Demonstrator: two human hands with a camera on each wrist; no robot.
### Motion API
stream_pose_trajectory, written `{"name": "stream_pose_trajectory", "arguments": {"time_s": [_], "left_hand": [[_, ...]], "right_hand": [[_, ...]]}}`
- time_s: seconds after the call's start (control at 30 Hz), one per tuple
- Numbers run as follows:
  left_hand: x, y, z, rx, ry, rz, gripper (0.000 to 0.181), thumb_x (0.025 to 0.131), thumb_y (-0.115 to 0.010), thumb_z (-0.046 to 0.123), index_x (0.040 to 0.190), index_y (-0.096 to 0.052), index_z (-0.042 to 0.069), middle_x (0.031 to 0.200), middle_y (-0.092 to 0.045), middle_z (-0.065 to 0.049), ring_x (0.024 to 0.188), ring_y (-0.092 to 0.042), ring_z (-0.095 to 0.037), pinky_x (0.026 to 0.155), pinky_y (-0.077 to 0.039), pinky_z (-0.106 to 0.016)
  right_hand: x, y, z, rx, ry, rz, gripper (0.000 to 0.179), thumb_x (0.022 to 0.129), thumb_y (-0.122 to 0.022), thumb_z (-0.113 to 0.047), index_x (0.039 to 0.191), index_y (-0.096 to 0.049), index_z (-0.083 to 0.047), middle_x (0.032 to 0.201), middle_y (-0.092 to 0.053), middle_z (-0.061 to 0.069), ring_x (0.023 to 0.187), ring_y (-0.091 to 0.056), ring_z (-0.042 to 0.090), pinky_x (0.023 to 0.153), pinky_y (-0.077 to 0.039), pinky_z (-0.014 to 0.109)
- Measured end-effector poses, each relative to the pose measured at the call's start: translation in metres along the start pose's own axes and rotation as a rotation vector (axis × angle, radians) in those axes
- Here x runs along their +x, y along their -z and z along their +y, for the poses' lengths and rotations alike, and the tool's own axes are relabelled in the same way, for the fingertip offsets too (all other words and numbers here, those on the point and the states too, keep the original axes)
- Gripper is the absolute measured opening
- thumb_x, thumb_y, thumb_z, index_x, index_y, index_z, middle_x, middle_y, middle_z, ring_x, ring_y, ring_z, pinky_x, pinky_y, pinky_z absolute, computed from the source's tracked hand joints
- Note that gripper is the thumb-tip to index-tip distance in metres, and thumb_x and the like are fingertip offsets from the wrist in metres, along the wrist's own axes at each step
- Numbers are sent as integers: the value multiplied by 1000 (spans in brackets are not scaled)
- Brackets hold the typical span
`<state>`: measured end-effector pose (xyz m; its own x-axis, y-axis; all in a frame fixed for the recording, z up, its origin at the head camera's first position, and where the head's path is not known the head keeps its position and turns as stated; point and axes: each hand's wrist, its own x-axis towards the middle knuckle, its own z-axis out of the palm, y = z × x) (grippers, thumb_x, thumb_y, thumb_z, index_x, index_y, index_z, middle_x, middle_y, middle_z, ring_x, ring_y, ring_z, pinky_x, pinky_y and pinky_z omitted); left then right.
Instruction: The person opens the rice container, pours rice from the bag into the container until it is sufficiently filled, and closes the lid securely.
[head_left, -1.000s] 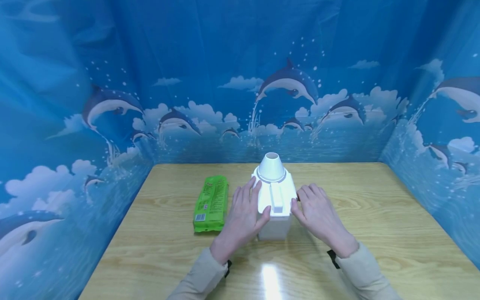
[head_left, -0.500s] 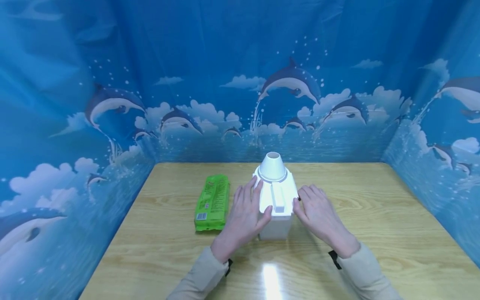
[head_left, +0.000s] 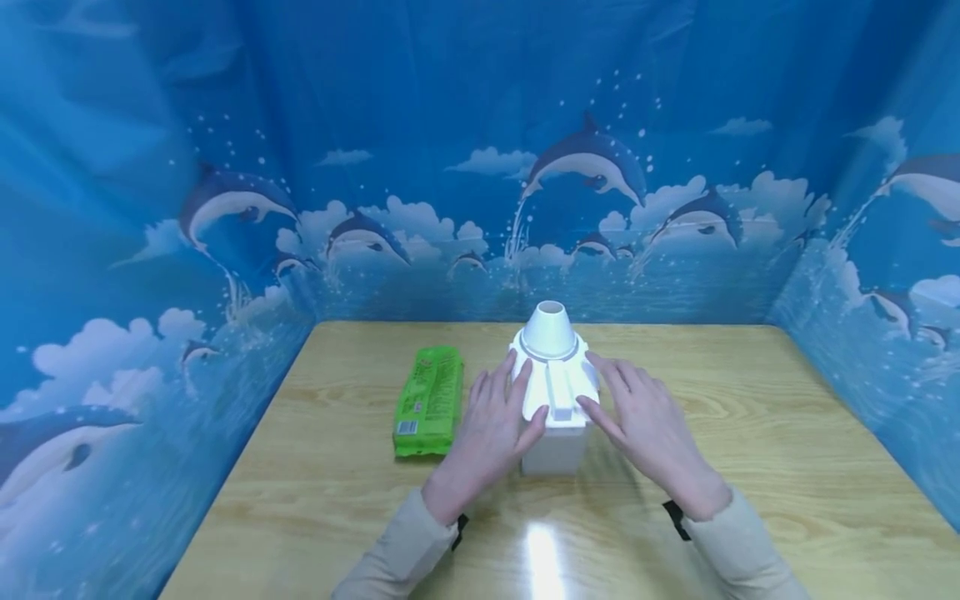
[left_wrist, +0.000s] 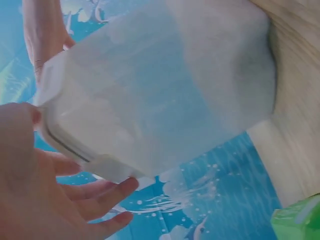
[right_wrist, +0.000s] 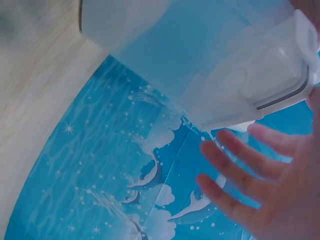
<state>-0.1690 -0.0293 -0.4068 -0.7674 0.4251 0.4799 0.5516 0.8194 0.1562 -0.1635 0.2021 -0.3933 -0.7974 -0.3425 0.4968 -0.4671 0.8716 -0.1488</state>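
Note:
A tall, translucent plastic storage container [head_left: 555, 454] stands upright on the table in the head view. Its white lid [head_left: 540, 392] has a raised bar and, at the far end, a white cone-shaped cap [head_left: 549, 333]. Along the lid's left side lies my left hand [head_left: 489, 421], fingers extended; in the left wrist view a fingertip [left_wrist: 131, 184] touches the lid's edge. My right hand [head_left: 656, 421] is at the lid's right side, fingers spread and fairly straight. The right wrist view shows several of its fingers [right_wrist: 240, 170] apart from the container, holding nothing.
A green packet [head_left: 429, 400] with a barcode lies left of the container. The wood-grain table [head_left: 330, 500] reaches back to a blue dolphin-print curtain [head_left: 420, 100], which also hangs at both sides.
My right hand's fingers, curled at the lid's right side before, are now straighter and more spread. The left hand keeps its place on the lid. The head view has shifted slightly.

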Motion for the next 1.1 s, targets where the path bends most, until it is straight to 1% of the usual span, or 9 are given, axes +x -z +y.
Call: {"name": "stream_pose_trajectory", "arguments": {"time_s": [0.1, 0.2, 0.3, 0.37, 0.43, 0.6, 0.73, 0.93, 1.1], "left_hand": [[0, 5, 2, 45, -18, 28, 59, 105, -46, 46, 149, -48, 6, 154, -45, -20, 135, -52, -34, 113, -41, -54], [-4, 9, 3, 62, -32, 36, 61, 104, -49, 51, 148, -49, 9, 152, -47, -19, 133, -53, -32, 112, -42, -53], [-9, 10, 3, 78, -44, 38, 71, 99, -53, 58, 151, -47, 10, 152, -47, -19, 136, -51, -32, 113, -41, -55], [-13, 9, 2, 91, -49, 35, 76, 97, -55, 61, 152, -44, 10, 153, -45, -19, 138, -48, -33, 114, -39, -55], [-15, 8, 2, 100, -47, 31, 76, 97, -55, 61, 153, -43, 12, 155, -43, -18, 139, -46, -32, 115, -37, -55], [-17, 6, 0, 103, -43, 17, 70, 100, -54, 55, 155, -40, 13, 157, -40, -16, 139, -46, -31, 117, -35, -54], [-14, 6, -3, 125, -44, 14, 70, 100, -54, 53, 155, -39, 12, 158, -39, -17, 136, -49, -32, 116, -36, -55], [0, 5, -10, 156, -32, -17, 68, 102, -51, 52, 155, -39, 11, 157, -39, -17, 132, -53, -34, 113, -39, -58], [16, 0, -19, 106, 12, -74, 67, 103, -49, 51, 156, -36, 11, 161, -35, -15, 136, -50, -35, 114, -37, -59]], "right_hand": [[-1, 0, 0, 24, 85, 58, 57, 101, -57, -49, 144, -54, -11, 131, -61, 17, 113, -62, 37, 91, -53, 59], [-4, 0, 1, 38, 154, 97, 63, 101, -48, -60, 139, -58, -11, 135, -59, 16, 116, -60, 39, 93, -51, 60], [-8, -1, 1, 28, 203, 131, 73, 99, -39, -68, 137, -59, -9, 135, -60, 16, 115, -60, 40, 92, -51, 61], [-10, -2, 1, 15, 227, 150, 75, 99, -37, -68, 137, -60, -8, 135, -60, 17, 113, -61, 40, 90, -53, 60], [-12, -3, 0, 8, 241, 162, 73, 100, -37, -66, 137, -59, -7, 135, -60, 18, 112, -62, 39, 88, -54, 59], [-12, -4, 0, 7, 241, 166, 70, 102, -37, -62, 139, -58, -7, 135, -60, 18, 113, -62, 38, 87, -56, 57], [-9, -5, -1, -7, 228, 146, 70, 102, -38, -62, 141, -57, -8, 137, -60, 18, 113, -62, 39, 88, -55, 58], [1, -10, 2, -17, 193, 124, 67, 101, -46, -60, 143, -55, -7, 139, -58, 20, 115, -62, 41, 91, -54, 59], [14, -17, 7, -30, 161, 117, 64, 99, -57, -54, 143, -56, -8, 140, -58, 18, 116, -62, 40, 91, -54, 59]]}}
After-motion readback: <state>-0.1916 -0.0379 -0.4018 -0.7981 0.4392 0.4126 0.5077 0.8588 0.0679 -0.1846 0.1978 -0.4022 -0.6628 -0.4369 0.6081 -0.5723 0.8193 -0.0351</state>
